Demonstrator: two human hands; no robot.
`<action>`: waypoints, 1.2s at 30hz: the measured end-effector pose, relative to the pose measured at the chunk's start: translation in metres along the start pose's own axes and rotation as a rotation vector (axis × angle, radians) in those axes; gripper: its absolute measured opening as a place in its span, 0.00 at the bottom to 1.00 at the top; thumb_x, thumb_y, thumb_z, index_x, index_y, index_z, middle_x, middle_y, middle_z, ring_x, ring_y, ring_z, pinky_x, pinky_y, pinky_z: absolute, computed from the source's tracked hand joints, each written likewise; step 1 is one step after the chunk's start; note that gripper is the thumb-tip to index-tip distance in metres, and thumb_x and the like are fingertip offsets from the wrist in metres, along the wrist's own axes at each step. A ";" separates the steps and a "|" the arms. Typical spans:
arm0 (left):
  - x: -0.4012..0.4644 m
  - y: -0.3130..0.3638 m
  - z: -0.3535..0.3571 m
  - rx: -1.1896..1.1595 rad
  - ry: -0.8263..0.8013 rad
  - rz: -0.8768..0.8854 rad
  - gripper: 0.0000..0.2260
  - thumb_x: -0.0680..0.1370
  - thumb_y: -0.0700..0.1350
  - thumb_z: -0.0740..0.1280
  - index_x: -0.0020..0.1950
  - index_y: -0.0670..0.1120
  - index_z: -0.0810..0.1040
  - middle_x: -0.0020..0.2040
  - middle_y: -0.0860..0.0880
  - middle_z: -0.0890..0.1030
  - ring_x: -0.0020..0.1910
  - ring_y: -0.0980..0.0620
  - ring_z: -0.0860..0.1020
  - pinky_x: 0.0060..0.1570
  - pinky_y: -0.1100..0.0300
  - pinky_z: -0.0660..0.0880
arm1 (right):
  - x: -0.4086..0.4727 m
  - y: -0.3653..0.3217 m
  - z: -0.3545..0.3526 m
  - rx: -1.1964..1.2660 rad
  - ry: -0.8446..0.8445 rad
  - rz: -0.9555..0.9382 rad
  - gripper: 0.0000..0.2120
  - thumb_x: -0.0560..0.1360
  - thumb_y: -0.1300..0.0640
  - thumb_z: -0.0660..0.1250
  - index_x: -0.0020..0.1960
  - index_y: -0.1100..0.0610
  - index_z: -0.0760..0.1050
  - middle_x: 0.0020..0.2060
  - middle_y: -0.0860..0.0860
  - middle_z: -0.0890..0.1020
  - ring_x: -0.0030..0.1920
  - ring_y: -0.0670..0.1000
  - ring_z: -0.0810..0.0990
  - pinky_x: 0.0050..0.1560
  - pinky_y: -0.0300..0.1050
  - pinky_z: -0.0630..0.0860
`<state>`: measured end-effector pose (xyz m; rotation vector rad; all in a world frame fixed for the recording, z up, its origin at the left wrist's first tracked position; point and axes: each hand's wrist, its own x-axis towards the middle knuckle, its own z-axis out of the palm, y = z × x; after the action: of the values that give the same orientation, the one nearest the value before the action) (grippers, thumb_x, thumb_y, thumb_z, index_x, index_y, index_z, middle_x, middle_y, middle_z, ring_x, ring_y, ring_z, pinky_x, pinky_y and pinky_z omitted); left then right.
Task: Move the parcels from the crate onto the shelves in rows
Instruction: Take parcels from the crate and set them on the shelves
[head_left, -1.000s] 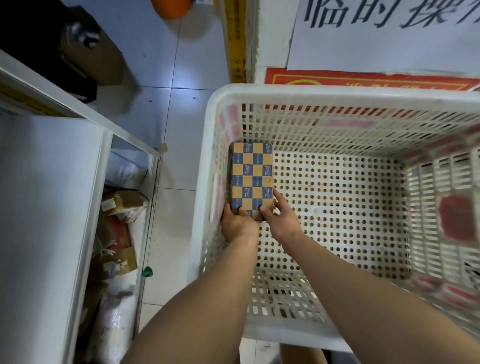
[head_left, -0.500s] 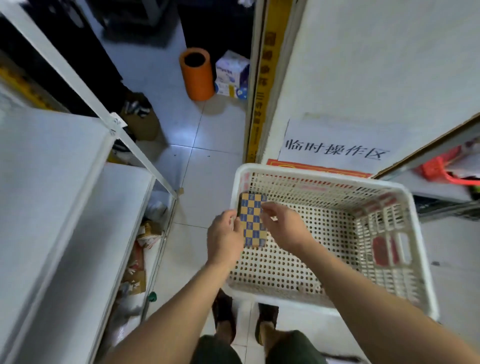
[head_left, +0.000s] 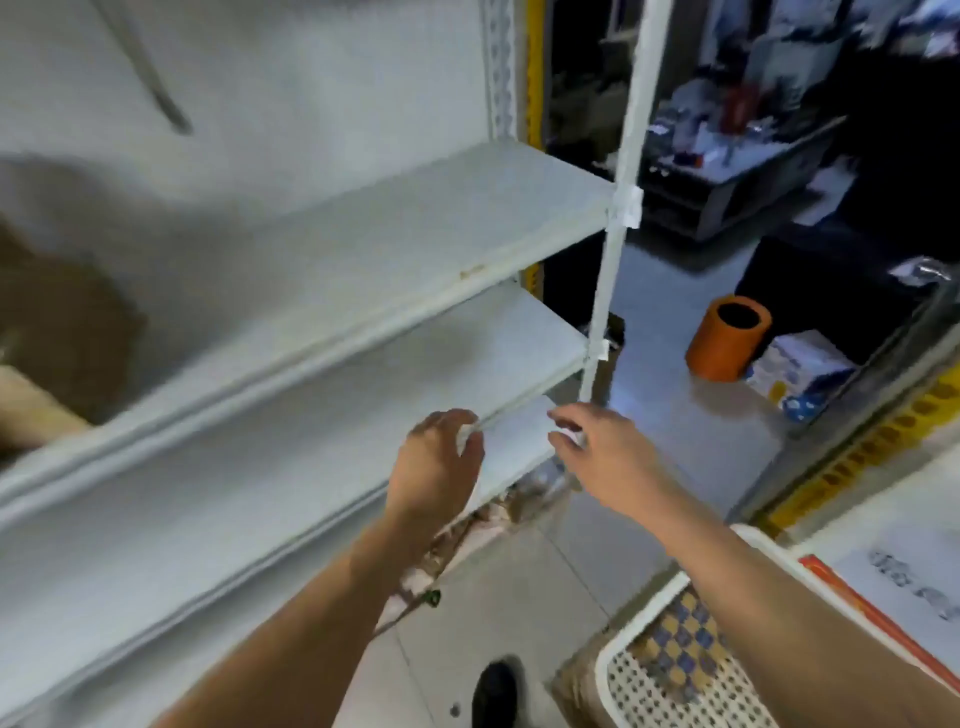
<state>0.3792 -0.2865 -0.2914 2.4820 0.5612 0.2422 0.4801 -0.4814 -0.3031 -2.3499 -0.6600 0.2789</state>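
Far left of frame, white shelves (head_left: 322, 244) run in tiers toward upper centre, blurred by motion; a brown shape sits at the left edge, too smeared to identify. Centre frame, left hand (head_left: 436, 467) has its fingers curled at the front edge of a lower shelf, pinching something small and white — can't tell what. Just right of it, right hand (head_left: 597, 457) reaches the same way, fingers loosely bent, white bit at the fingertips; grip unclear. Lower right, checkered parcel (head_left: 675, 649) lies in the white crate (head_left: 654, 691), well apart from both hands. Right middle, orange cylinder (head_left: 727, 338) stands on the floor beside a white-blue box (head_left: 795, 369).
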 end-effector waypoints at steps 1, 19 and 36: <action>-0.006 -0.011 -0.024 -0.001 0.057 -0.033 0.13 0.83 0.49 0.67 0.66 0.49 0.82 0.65 0.47 0.83 0.57 0.43 0.83 0.59 0.55 0.77 | 0.011 -0.024 0.004 0.013 -0.038 -0.069 0.15 0.83 0.51 0.68 0.69 0.50 0.79 0.60 0.46 0.82 0.61 0.49 0.81 0.60 0.46 0.77; -0.102 -0.178 -0.304 -0.097 0.710 -0.443 0.23 0.81 0.51 0.69 0.75 0.46 0.74 0.68 0.44 0.79 0.65 0.44 0.79 0.64 0.53 0.75 | 0.079 -0.411 0.155 0.340 -0.285 -0.417 0.33 0.77 0.35 0.70 0.76 0.52 0.71 0.70 0.52 0.79 0.68 0.54 0.79 0.71 0.55 0.74; -0.056 -0.233 -0.289 -0.405 0.624 -0.471 0.24 0.82 0.51 0.68 0.72 0.39 0.66 0.67 0.38 0.74 0.66 0.38 0.73 0.68 0.45 0.72 | 0.119 -0.447 0.193 0.673 -0.252 0.017 0.38 0.78 0.46 0.72 0.82 0.53 0.61 0.74 0.51 0.74 0.72 0.57 0.75 0.73 0.53 0.71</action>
<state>0.1664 0.0065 -0.1922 1.7939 1.1923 0.8558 0.3392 -0.0233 -0.1564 -1.6881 -0.5504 0.6954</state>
